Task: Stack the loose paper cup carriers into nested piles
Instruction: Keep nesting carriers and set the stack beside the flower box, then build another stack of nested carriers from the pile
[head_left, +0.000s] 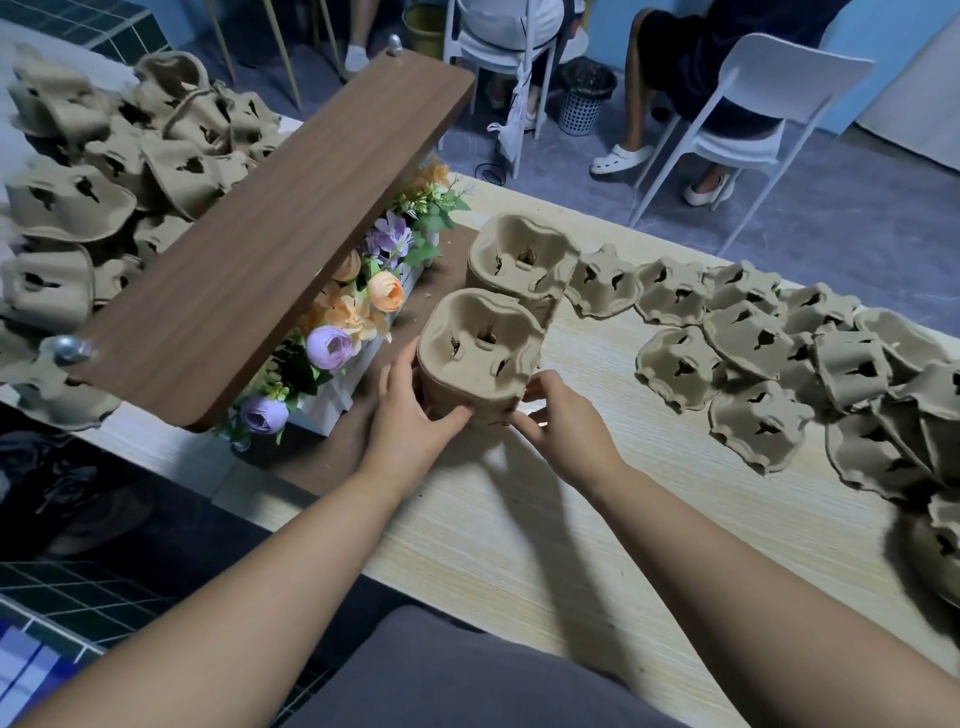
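Near pile (480, 353) of nested carriers stands on the desk (571, 519), between both hands. Left hand (410, 415): fingers curled round the pile's left side, thumb across its lower front. Right hand (556, 421): fingers pinch the lower right edge. Nested piles: two, with the second pile (519, 260) just behind. Loose carriers (753, 338) spread at right, overlapping, over a dozen, exact count unclear. Further heap (67, 202) at left, beyond a wooden board (270, 223).
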